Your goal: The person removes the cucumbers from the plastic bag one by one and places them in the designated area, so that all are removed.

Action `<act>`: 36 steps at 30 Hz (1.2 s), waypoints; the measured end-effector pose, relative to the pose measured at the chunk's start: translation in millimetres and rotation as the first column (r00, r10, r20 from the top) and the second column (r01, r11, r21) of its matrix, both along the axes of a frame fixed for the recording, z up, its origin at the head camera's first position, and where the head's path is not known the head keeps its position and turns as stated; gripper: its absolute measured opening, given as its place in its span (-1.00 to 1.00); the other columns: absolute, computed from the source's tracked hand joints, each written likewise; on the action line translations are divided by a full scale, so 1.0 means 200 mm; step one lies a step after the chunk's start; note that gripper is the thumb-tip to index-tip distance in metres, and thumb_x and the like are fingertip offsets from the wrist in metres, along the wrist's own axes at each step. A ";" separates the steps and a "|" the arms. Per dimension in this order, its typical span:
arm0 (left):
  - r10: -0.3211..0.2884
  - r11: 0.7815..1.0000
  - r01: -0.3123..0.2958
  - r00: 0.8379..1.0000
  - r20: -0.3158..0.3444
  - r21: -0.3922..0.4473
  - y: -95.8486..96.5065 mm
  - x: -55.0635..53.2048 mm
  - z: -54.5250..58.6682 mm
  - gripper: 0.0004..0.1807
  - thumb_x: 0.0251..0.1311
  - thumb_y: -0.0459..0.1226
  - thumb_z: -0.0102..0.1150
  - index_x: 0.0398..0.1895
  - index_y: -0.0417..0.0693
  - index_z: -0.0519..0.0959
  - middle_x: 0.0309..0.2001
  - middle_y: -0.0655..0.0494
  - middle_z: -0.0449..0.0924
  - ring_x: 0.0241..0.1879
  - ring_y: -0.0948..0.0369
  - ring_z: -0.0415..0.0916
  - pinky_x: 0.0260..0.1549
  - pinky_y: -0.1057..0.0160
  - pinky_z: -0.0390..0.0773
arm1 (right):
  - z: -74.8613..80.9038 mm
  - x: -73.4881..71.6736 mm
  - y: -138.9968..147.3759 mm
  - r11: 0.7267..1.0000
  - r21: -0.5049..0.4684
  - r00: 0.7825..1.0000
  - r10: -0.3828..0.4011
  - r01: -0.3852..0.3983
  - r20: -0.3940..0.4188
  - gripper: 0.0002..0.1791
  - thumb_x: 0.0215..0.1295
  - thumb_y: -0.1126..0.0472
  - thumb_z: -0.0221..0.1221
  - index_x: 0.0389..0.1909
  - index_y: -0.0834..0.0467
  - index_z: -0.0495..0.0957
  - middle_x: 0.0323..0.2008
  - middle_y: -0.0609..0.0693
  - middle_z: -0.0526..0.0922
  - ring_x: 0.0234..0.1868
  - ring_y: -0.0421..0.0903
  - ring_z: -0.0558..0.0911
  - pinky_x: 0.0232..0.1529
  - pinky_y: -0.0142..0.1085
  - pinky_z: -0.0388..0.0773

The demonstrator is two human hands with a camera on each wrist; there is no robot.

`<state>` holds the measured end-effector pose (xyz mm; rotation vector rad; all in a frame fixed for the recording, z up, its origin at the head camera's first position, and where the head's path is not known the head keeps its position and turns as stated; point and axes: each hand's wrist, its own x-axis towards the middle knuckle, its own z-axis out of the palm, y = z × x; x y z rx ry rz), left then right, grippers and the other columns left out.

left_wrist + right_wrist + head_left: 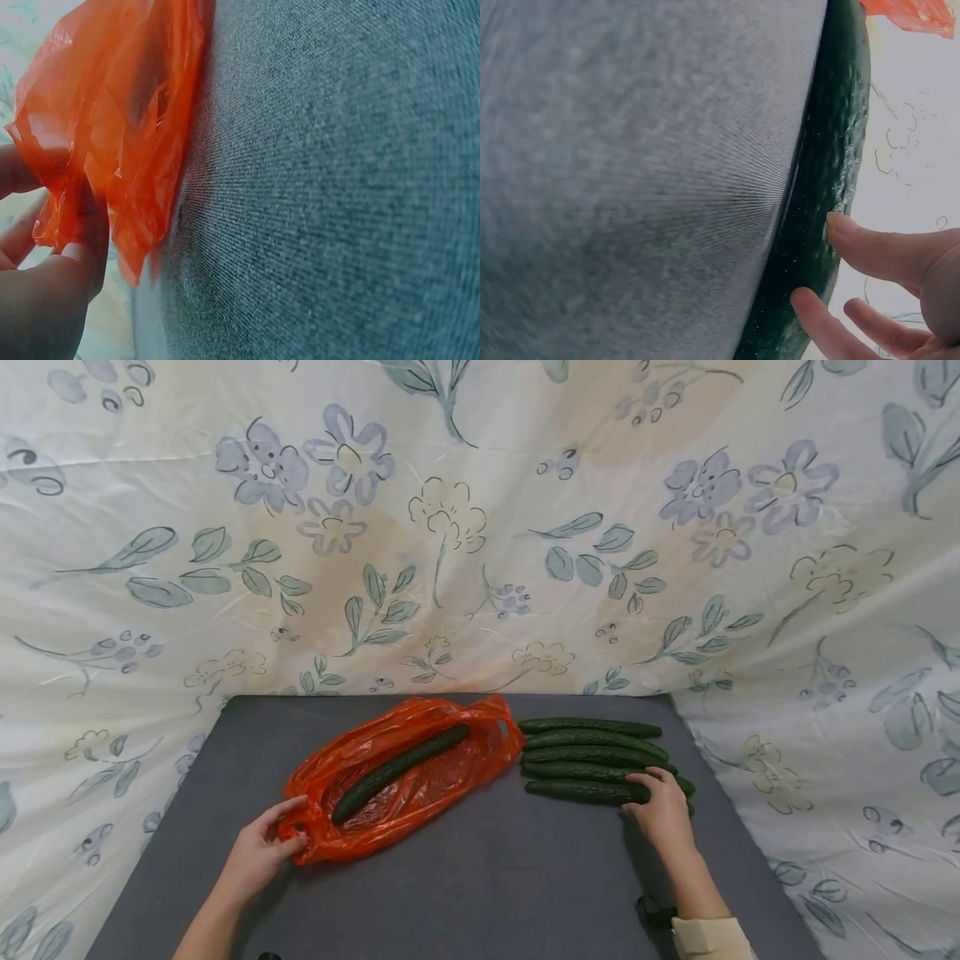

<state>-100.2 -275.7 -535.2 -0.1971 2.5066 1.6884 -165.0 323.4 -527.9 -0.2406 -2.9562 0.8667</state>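
An orange-red plastic bag [427, 817] lies spread on the left half of the grey table, with one dark green cucumber [397, 772] resting in its opening. My left hand [258, 852] pinches the gathered near-left end of the bag between thumb and fingers, which the left wrist view shows close up. Several more cucumbers [592, 737] lie side by side to the right of the bag. Over the right part of the nearest cucumber [573, 790] is my right hand [663, 810]. Its thumb touches the cucumber [829, 142] in the right wrist view, the other fingers spread and not closed round it.
A grey cloth-like surface [480, 893] covers the table. Flower-printed fabric [480, 568] hangs behind and on both sides of it. A small black object [654, 913] sits at my right wrist, and another dark thing [268, 956] shows at the bottom edge.
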 end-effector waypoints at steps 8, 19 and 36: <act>-0.003 1.000 0.003 1.000 -0.028 -0.014 -0.01 0.00 0.02 -0.29 0.28 -0.27 0.34 0.47 -0.15 0.32 0.40 -0.25 0.33 -0.01 0.53 0.46 -0.15 0.46 0.57 | 0.08 -0.04 -0.09 0.998 0.028 0.994 0.060 -0.058 -0.093 -0.36 0.15 0.26 0.44 0.29 0.15 0.53 0.42 0.29 0.28 0.33 0.40 0.33 0.03 0.22 0.51; 0.006 1.000 -0.006 1.000 -0.025 -0.009 0.00 0.00 0.00 -0.30 0.27 -0.30 0.34 0.46 -0.15 0.33 0.42 -0.23 0.31 0.00 0.49 0.46 -0.14 0.46 0.57 | 0.21 -0.11 -0.35 0.962 -0.087 0.954 0.241 -0.259 -0.176 -0.40 0.13 0.21 0.46 0.24 0.10 0.59 0.36 0.17 0.43 0.36 0.27 0.39 0.18 0.21 0.46; 0.010 1.000 -0.010 1.000 0.017 -0.006 0.00 0.00 -0.01 -0.30 0.29 -0.29 0.32 0.48 -0.09 0.31 0.44 -0.20 0.30 0.13 0.30 0.47 -0.12 0.46 0.57 | 0.25 -0.29 -1.00 0.806 -0.157 0.811 0.524 -0.571 -0.260 -0.52 0.13 0.18 0.47 0.12 0.00 0.68 0.22 0.07 0.59 0.26 0.08 0.54 0.17 0.05 0.53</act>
